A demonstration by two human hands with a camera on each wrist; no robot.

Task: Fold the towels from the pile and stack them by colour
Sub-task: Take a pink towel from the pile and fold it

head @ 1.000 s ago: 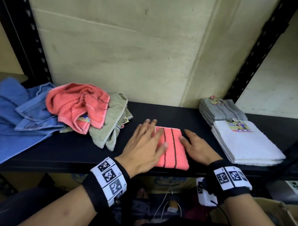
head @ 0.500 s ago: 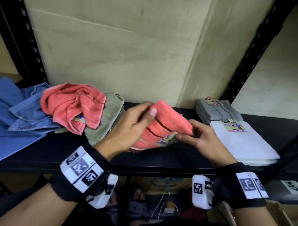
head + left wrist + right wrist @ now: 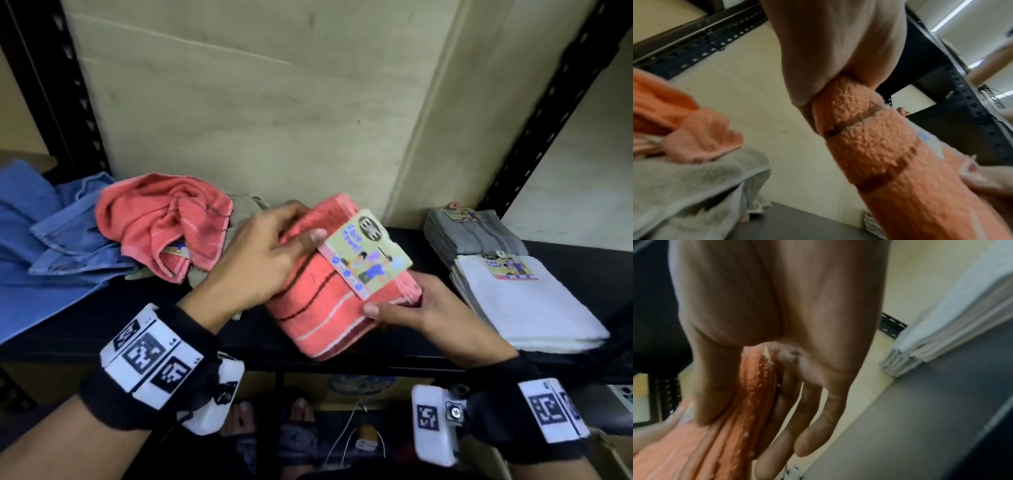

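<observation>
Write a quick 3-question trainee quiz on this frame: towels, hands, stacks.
1. True or false: the folded coral towel lies flat on the shelf, with no hand touching it.
2. Which folded stack sits nearer the wall? A) the grey stack B) the white stack
3. Fill in: the card label on the held towel faces ____.

Key
1. False: the left hand and the right hand both have a grip on it, and it is tilted above the shelf.
2. A: the white stack lies in front of the grey one.
3. Up, toward the head camera.
</observation>
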